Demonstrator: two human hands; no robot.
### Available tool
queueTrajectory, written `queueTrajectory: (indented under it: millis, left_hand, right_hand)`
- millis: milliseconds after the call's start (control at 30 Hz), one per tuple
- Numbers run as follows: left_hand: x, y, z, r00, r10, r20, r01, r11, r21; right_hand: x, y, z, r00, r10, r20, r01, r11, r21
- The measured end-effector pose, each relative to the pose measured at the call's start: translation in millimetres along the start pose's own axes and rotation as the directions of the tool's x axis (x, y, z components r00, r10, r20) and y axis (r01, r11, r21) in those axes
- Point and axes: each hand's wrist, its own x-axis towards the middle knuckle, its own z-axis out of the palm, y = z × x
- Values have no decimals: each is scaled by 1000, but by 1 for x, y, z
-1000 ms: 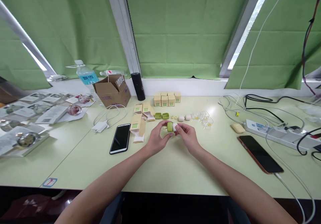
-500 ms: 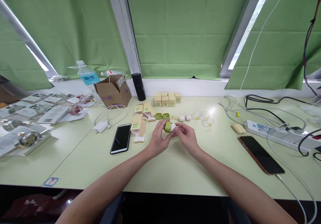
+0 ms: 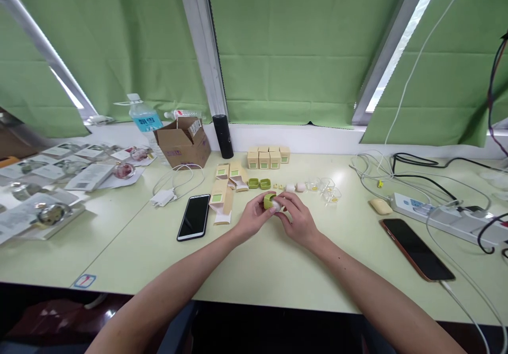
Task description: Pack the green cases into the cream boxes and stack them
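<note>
My left hand (image 3: 251,217) is closed around a small green cup (image 3: 269,200) tilted toward the right. The fingers of my right hand (image 3: 299,221) are closed on a white rounded piece (image 3: 277,206) at the cup's mouth; how deep it sits is hidden by the fingers. Just beyond the hands lie two green square cups (image 3: 259,183), tiny yellow pieces (image 3: 278,186) and two whitish rounded pieces (image 3: 295,187). Farther right are several clear little containers (image 3: 332,195) with yellow bits inside. Left of my hands, small opened cardboard boxes (image 3: 221,198) lie with flaps out.
Several closed small boxes (image 3: 263,159) stand at the back. A phone (image 3: 194,217), charger (image 3: 162,197) and brown carton (image 3: 183,145) are on the left. Another phone (image 3: 417,248), a power strip (image 3: 432,217) and tangled cables are on the right.
The fingers of my right hand have moved up over the white piece, which is now more covered. The green cup has turned slightly in my left hand. The whole view has shifted a little.
</note>
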Motion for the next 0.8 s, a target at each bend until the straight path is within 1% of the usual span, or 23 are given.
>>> queueTrajectory:
  millis: [167,400,533,700,800]
  left_hand:
    - [0,-1,-3,998,-42,43,45,997,-64]
    - [0,0,-7,998,-34,45,39,994,-107]
    - [0,0,-7,999,-8,31,10,998,-67]
    - [0,-3,-6,998,46,31,-46,999,10]
    - [0,-4,-3,999,35,27,-36,999,33]
  right_hand:
    - [0,1,1,999,-49,-5,49,998,-30]
    - [1,-2,0,997,-81,-4,81,997,-15]
    - [1,-4,1,997,-78,-12,77,997,-26]
    - [1,-4,0,999,-26,29,27,999,-40]
    - [1,-2,1,999,-31,35,33,997,-72]
